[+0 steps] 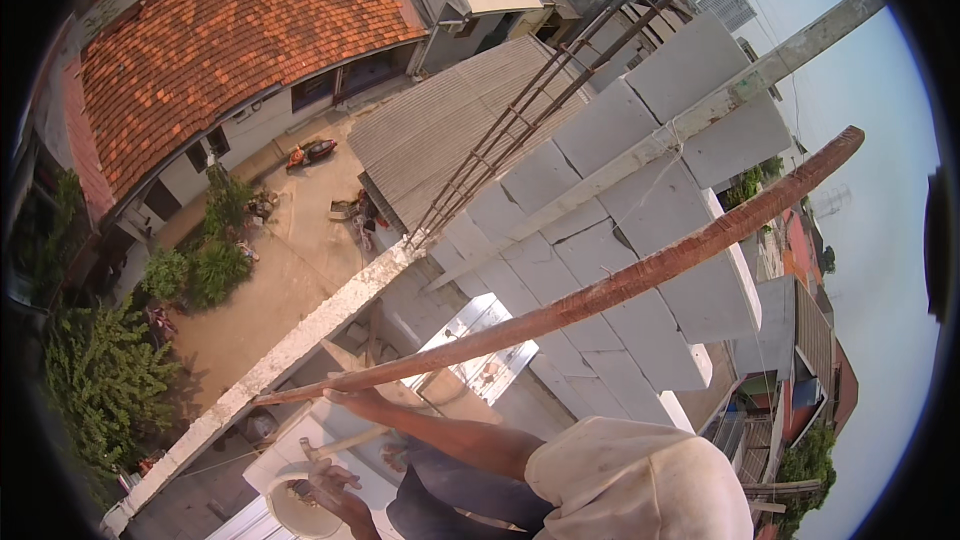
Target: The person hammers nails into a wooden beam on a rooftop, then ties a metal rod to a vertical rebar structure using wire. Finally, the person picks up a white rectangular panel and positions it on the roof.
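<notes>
A long reddish-brown wooden pole (600, 292), slightly curved, slants from the lower left up to the right. My right hand (348, 400) is closed at its lower part, on the near side, with the bare forearm crossing from a pale sleeve. Lower down, my left hand (332, 492) is beside a round cream bucket (297, 512), its fingers apart and loosely bent. Just above that hand lies a hammer (345, 443) with a light wooden handle. Whether the left fingers touch the hammer or the bucket rim is hard to make out.
A grey block wall (560, 265) rises on the right, crossed by a pale concrete post (740, 90). Tied steel bars (520, 120) stand up from a narrow concrete beam (270, 370). Far below lie a dirt yard (300, 250), a tiled roof (240, 60) and bushes.
</notes>
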Demonstrator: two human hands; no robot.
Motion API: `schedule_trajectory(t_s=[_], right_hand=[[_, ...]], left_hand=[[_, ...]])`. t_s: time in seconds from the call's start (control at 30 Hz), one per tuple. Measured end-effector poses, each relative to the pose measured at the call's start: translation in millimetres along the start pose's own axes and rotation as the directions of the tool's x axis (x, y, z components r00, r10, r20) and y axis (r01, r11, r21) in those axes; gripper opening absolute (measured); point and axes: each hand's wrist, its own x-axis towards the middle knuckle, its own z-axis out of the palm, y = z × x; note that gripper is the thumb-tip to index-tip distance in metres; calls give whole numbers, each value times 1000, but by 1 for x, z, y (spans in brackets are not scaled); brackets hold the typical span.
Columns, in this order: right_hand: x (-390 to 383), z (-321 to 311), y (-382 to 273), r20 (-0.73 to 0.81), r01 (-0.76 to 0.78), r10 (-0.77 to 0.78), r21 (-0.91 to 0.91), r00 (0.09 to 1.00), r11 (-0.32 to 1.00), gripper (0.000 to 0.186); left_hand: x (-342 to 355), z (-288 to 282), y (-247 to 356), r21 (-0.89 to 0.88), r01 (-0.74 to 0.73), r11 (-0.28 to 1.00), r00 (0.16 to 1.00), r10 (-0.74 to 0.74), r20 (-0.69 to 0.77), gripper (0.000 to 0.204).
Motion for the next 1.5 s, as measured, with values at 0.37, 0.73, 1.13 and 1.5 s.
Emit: schedule_trajectory(t_s=[0.37, 0.73, 1.13, 1.5], right_hand=[[42, -2, -45, -18, -280, 281, 30, 960, 959, 47], [25, -9, -37, -63, -291, 305, 164, 950, 942, 34], [24, -26, -39, -91, -387, 432, 309, 897, 869, 38], [35, -12, -53, 45, -567, 645, 525, 763, 635, 43]], left_hand=[[-104, -28, -14, 179, 114, 977, 993, -112, -22, 34], [-105, -15, 19, 125, 214, 969, 974, -221, 47, 49], [-107, -6, 55, 155, 160, 975, 982, -173, 73, 66], [-97, 2, 101, 103, 272, 957, 951, -284, 126, 68]])
